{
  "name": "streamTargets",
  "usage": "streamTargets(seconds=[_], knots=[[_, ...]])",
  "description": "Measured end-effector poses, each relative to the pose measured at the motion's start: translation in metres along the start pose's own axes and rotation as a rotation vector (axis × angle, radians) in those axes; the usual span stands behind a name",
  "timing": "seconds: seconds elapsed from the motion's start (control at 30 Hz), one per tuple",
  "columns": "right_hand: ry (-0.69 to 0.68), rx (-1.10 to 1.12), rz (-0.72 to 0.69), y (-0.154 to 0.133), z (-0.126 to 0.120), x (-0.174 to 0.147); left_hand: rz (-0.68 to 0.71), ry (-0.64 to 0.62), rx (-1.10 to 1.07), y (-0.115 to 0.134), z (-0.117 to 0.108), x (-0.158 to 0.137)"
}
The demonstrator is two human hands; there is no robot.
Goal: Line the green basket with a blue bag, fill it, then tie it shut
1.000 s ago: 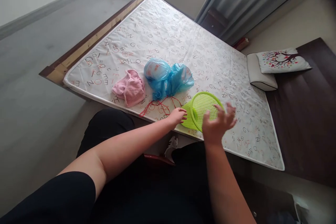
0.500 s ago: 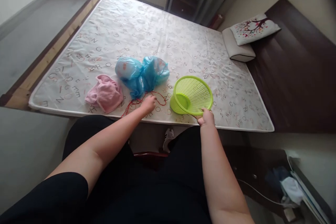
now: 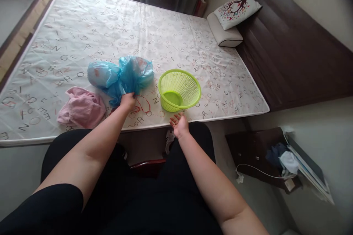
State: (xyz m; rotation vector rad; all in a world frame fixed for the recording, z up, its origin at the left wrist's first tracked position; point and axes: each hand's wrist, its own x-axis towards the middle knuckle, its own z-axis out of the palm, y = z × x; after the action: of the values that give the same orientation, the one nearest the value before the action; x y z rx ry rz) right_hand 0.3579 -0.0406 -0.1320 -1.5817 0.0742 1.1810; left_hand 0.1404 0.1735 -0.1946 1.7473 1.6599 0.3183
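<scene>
My left hand (image 3: 128, 101) is closed on the near side of a blue plastic bag (image 3: 121, 77), which bulges with pale contents I cannot make out. Red string (image 3: 143, 105) lies in a loose loop just right of that hand. A pink cloth (image 3: 82, 107) sits crumpled to the left. The green plastic basket (image 3: 180, 90) rests on the mattress, its mouth tilted toward me. Just below its near rim, my right hand (image 3: 180, 124) is open, palm up with fingers apart, holding nothing.
A patterned mattress (image 3: 104, 36) stretches ahead, with a wooden bed frame at left. A beige bolster (image 3: 224, 31) and a tree-print pillow (image 3: 237, 10) lean by the dark headboard (image 3: 289, 40). On the right, a nightstand (image 3: 248, 145) holds cloths and a white cable.
My right hand has let go of the basket, which now stands by itself. My left hand has gone from the red string to the blue bag. The view has shifted right.
</scene>
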Motion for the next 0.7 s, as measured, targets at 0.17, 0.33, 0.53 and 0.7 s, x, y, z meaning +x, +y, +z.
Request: streamTargets(seconds=[0.17, 0.33, 0.53, 0.7], knots=[[-0.367, -0.236, 0.118, 0.014, 0.033, -0.010, 0.016, 0.030, -0.084, 0.017, -0.022, -0.016], [-0.569, -0.351, -0.054, -0.004, 0.089, -0.001, -0.028, -0.015, -0.589, 0.021, -0.056, -0.069], [-0.763, -0.462, -0.517, -0.015, 0.134, 0.017, -0.086, 0.000, -0.862, 0.023, -0.076, -0.104], [-0.746, -0.455, -0.531, -0.014, 0.142, 0.020, -0.033, -0.050, -0.909, 0.031, -0.076, -0.098]])
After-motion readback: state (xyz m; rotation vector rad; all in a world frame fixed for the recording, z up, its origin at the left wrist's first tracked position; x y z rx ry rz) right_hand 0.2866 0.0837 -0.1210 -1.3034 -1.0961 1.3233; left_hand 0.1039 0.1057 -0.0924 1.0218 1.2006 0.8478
